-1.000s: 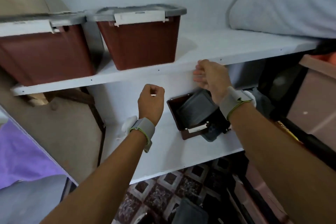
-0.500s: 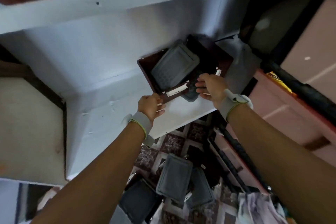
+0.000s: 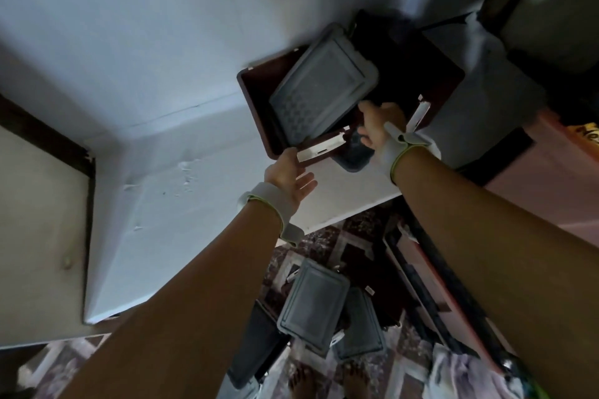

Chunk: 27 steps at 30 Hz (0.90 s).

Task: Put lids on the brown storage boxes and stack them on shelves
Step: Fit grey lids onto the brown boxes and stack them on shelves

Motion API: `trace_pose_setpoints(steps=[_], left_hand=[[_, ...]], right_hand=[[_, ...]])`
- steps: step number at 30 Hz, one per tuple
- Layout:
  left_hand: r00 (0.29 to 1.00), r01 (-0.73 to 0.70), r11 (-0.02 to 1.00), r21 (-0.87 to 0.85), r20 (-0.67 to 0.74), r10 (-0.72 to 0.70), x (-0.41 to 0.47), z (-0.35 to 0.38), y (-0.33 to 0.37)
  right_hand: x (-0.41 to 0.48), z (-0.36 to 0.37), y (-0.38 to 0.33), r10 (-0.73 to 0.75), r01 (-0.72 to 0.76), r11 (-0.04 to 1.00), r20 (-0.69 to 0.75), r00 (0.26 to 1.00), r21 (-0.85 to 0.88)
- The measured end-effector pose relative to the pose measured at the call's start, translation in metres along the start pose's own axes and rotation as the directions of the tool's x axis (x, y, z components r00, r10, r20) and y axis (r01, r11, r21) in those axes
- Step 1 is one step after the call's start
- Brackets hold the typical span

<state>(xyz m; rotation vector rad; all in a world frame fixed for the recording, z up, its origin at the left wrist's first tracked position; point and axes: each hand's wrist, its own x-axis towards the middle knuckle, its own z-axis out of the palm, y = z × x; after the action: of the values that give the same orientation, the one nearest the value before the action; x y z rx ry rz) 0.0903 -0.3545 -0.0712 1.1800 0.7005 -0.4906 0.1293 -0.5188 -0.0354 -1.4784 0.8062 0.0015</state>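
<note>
Shelving, a white painted board (image 3: 181, 191), is carrying the open brown plastic storage box (image 3: 259, 113) at its right end. Inside the box, a grey ribbed lid (image 3: 319, 87) is leaning loose. Left hand (image 3: 288, 175) is touching the box's near rim, fingers spread; right hand (image 3: 379, 126) is closing over the near edge. Better to grip both rims evenly before sliding it out.
</note>
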Motion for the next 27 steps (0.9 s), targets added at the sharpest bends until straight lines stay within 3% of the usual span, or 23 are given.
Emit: trace_pose_setpoints(steps=[4,11,17,22,27], left_hand=[[0.999,0.045,0.995,-0.084,0.005,-0.045,0.013,0.012,0.001],[0.999,0.050,0.995,-0.082,0.017,-0.049,0.026,0.011,0.000],[0.999,0.016,0.995,-0.098,-0.049,-0.021,0.034,-0.007,-0.004],[0.994,-0.026,0.979,-0.200,-0.110,0.003,0.031,-0.029,-0.007],[0.975,-0.063,0.966,-0.249,-0.222,0.006,0.022,-0.069,-0.008]], right_hand=[[0.017,0.003,-0.009,-0.005,0.003,0.998,0.034,0.999,0.059],[0.034,0.007,-0.017,-0.007,-0.005,0.993,0.108,0.994,0.114],[0.029,0.013,-0.008,0.017,-0.026,0.998,0.141,0.990,0.060],[0.015,0.018,0.000,0.050,-0.075,0.987,0.175,0.983,0.141],[-0.006,0.026,-0.009,-0.006,-0.017,0.984,0.127,0.992,0.179]])
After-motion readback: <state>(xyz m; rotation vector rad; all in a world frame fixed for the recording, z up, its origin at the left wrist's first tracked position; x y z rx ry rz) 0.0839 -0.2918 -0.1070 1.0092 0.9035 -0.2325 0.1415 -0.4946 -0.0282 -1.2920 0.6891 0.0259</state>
